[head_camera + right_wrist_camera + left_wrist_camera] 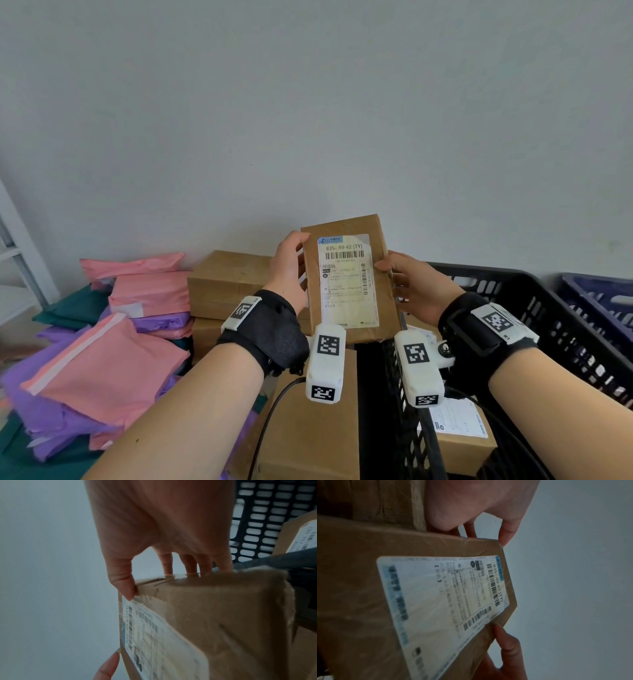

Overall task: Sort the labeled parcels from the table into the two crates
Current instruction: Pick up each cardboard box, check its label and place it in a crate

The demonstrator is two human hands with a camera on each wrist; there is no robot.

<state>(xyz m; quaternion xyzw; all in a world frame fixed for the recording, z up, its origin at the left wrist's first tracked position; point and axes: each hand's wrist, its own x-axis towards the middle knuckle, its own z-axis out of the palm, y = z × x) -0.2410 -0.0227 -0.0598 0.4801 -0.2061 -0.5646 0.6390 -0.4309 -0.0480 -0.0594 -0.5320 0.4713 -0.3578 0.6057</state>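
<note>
I hold a brown cardboard parcel (pixel 346 236) upright in front of me, its white shipping label (pixel 347 277) facing me. My left hand (pixel 291 267) grips its left edge, thumb on the front. My right hand (pixel 407 281) grips the right edge, thumb on the label side and fingers behind. The parcel (pixel 359 588) fills the left wrist view, with the left hand (pixel 488 520) at its top corner. In the right wrist view the right hand (pixel 154 547) pinches the parcel (pixel 223 615). A black crate (pixel 565 329) stands at the right with a labelled box (pixel 459 435) inside. A dark blue crate (pixel 603 298) sits further right.
More cardboard boxes (pixel 226 284) are stacked behind and below the held parcel. A heap of pink mailer bags (pixel 102 363), purple mailer bags (pixel 41 404) and green ones (pixel 75 308) lies at the left. A plain grey wall (pixel 308 120) stands close behind.
</note>
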